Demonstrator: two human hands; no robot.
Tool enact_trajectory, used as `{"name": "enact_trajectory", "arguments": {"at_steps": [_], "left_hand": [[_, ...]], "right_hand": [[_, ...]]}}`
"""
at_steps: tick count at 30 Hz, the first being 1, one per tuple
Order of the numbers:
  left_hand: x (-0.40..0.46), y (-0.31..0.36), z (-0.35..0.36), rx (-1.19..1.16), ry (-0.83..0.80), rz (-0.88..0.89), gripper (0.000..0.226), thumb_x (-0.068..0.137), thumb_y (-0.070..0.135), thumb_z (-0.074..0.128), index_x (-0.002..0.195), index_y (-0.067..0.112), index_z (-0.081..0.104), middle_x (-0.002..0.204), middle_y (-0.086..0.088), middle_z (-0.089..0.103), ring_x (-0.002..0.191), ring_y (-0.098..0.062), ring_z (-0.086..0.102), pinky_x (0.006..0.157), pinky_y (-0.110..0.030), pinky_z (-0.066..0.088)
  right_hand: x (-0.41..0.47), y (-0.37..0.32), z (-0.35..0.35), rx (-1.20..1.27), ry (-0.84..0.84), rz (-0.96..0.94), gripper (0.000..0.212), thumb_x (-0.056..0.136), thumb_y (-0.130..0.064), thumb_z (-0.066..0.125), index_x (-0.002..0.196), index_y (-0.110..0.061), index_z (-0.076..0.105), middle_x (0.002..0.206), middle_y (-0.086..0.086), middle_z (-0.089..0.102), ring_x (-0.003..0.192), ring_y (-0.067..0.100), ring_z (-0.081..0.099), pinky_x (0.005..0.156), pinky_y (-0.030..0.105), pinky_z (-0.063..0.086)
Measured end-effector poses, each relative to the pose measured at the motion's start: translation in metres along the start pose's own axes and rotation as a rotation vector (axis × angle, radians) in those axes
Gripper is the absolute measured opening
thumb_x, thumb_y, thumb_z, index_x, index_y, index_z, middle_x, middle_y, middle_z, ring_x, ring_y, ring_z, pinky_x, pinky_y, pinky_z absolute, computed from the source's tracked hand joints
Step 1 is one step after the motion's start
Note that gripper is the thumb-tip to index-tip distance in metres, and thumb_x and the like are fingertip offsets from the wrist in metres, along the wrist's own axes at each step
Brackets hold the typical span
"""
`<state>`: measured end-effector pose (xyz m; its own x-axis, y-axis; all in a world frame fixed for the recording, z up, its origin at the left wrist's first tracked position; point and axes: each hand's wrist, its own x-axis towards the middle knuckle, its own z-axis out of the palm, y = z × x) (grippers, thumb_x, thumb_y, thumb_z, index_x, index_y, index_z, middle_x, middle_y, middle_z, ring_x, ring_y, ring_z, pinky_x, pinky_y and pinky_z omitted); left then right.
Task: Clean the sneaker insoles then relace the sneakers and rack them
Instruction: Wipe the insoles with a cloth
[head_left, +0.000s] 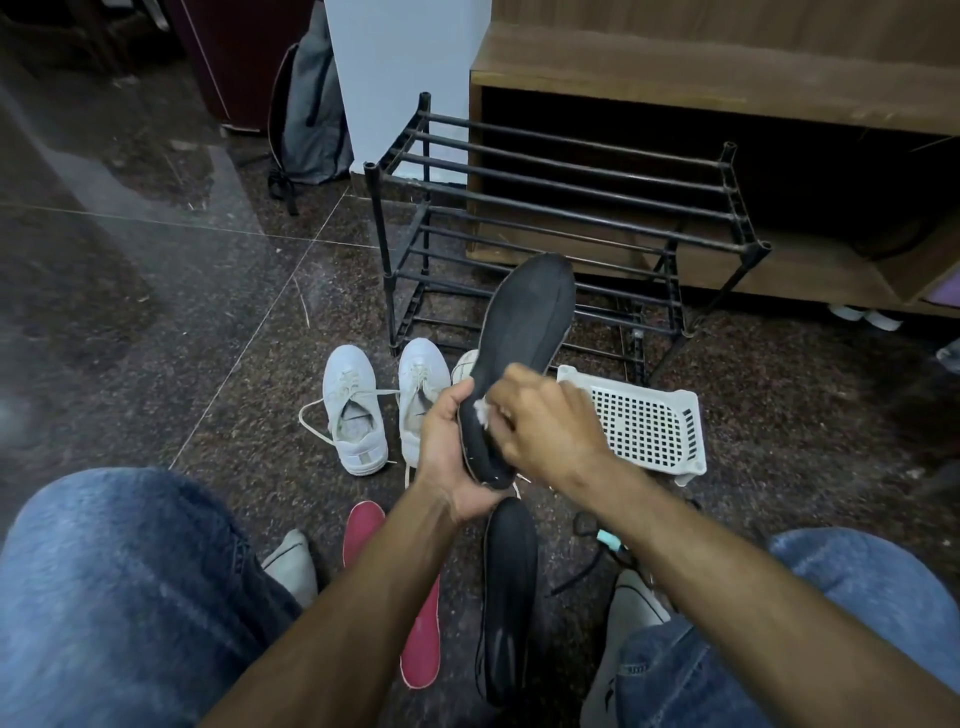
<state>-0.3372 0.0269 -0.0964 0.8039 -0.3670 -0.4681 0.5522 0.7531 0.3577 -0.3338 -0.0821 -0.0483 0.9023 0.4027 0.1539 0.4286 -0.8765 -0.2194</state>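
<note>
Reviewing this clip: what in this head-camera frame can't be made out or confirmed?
- White wiping material: mostly covered by the right hand; cloth or tissue, cannot tell.
- Heel of the held black insole: wrapped by the left hand.
- Third pale shoe: hidden behind the insole and left hand.
- Red insole: partly crossed by the left forearm.
- Dark cord with teal piece: too small and dark to identify.

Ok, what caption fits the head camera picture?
Left hand holds a black insole while right hand wipes it.
</note>
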Motion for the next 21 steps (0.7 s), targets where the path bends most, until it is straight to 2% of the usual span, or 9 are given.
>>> {"name": "enact_trajectory", "arguments": {"at_steps": [3, 5, 7, 9, 13, 15, 18, 20, 21], "left_hand": [[0.002, 0.000, 0.000, -0.038, 0.009, 0.026, 0.038, 0.088, 0.039, 0.048, 0.098, 0.011, 0.071, 0.094, -0.009, 0.072, 0.087, -0.023, 0.070, 0.081, -0.031, 0.054], [-0.001, 0.006, 0.001, -0.034, -0.005, 0.022, 0.049, 0.088, 0.041, 0.047, 0.115, 0.005, 0.069, 0.120, -0.018, 0.065, 0.113, -0.028, 0.063, 0.101, -0.036, 0.046], [0.000, 0.009, -0.003, -0.030, 0.006, 0.025, 0.055, 0.090, 0.043, 0.042, 0.113, 0.001, 0.069, 0.129, -0.025, 0.058, 0.124, -0.030, 0.055, 0.112, -0.039, 0.035], [0.001, 0.006, -0.002, -0.016, 0.011, 0.021, 0.055, 0.090, 0.045, 0.041, 0.105, 0.002, 0.073, 0.125, -0.023, 0.062, 0.117, -0.029, 0.060, 0.106, -0.039, 0.041], [0.003, 0.000, 0.000, -0.008, 0.015, 0.034, 0.046, 0.089, 0.041, 0.045, 0.102, 0.008, 0.073, 0.102, -0.011, 0.070, 0.091, -0.025, 0.068, 0.079, -0.034, 0.053], [0.000, 0.005, -0.001, -0.012, 0.023, 0.034, 0.051, 0.090, 0.042, 0.043, 0.111, 0.003, 0.069, 0.113, -0.019, 0.068, 0.102, -0.029, 0.066, 0.084, -0.036, 0.054], [0.002, 0.009, -0.005, -0.032, 0.032, 0.059, 0.055, 0.090, 0.042, 0.040, 0.116, 0.001, 0.067, 0.121, -0.026, 0.063, 0.110, -0.032, 0.062, 0.096, -0.041, 0.048], [0.003, 0.004, -0.004, -0.023, 0.026, 0.036, 0.054, 0.089, 0.042, 0.042, 0.116, 0.003, 0.068, 0.119, -0.022, 0.065, 0.110, -0.030, 0.062, 0.101, -0.040, 0.045], [0.004, 0.002, -0.004, -0.016, 0.022, 0.026, 0.050, 0.089, 0.042, 0.043, 0.113, 0.006, 0.068, 0.112, -0.018, 0.069, 0.103, -0.028, 0.066, 0.095, -0.038, 0.049]], "right_hand": [[0.011, 0.007, -0.002, -0.011, 0.048, 0.039, 0.021, 0.095, -0.027, 0.048, 0.097, -0.014, 0.064, 0.100, 0.005, 0.056, 0.084, 0.037, 0.061, 0.069, 0.041, 0.048], [-0.007, -0.005, 0.000, 0.103, -0.011, -0.071, 0.017, 0.090, -0.021, 0.052, 0.088, -0.012, 0.065, 0.092, 0.005, 0.056, 0.076, 0.036, 0.060, 0.065, 0.043, 0.050], [-0.028, -0.014, 0.001, 0.129, -0.102, -0.142, 0.019, 0.090, -0.023, 0.051, 0.090, -0.013, 0.067, 0.091, 0.003, 0.056, 0.075, 0.034, 0.061, 0.065, 0.044, 0.051], [-0.024, -0.008, 0.000, 0.065, -0.112, -0.108, 0.020, 0.093, -0.024, 0.048, 0.095, -0.014, 0.066, 0.097, 0.003, 0.055, 0.079, 0.035, 0.061, 0.067, 0.042, 0.048], [-0.008, 0.003, -0.005, -0.097, -0.011, -0.041, 0.019, 0.096, -0.022, 0.047, 0.098, -0.011, 0.062, 0.105, 0.006, 0.052, 0.078, 0.038, 0.060, 0.061, 0.039, 0.037], [-0.020, -0.007, -0.006, -0.064, -0.113, -0.141, 0.004, 0.086, -0.014, 0.061, 0.086, -0.011, 0.064, 0.092, 0.006, 0.053, 0.060, 0.034, 0.058, 0.052, 0.038, 0.042], [-0.036, -0.007, -0.004, -0.040, -0.179, -0.251, 0.015, 0.070, -0.015, 0.079, 0.070, -0.016, 0.064, 0.076, 0.002, 0.052, 0.038, 0.026, 0.049, 0.039, 0.027, 0.030], [-0.024, -0.001, -0.007, -0.098, -0.134, -0.217, 0.007, 0.087, -0.019, 0.065, 0.084, -0.012, 0.066, 0.089, 0.006, 0.053, 0.052, 0.032, 0.058, 0.049, 0.033, 0.030], [-0.016, 0.001, -0.009, -0.104, -0.107, -0.155, 0.015, 0.094, -0.021, 0.054, 0.092, -0.011, 0.064, 0.099, 0.006, 0.052, 0.063, 0.035, 0.060, 0.054, 0.037, 0.030]]}}
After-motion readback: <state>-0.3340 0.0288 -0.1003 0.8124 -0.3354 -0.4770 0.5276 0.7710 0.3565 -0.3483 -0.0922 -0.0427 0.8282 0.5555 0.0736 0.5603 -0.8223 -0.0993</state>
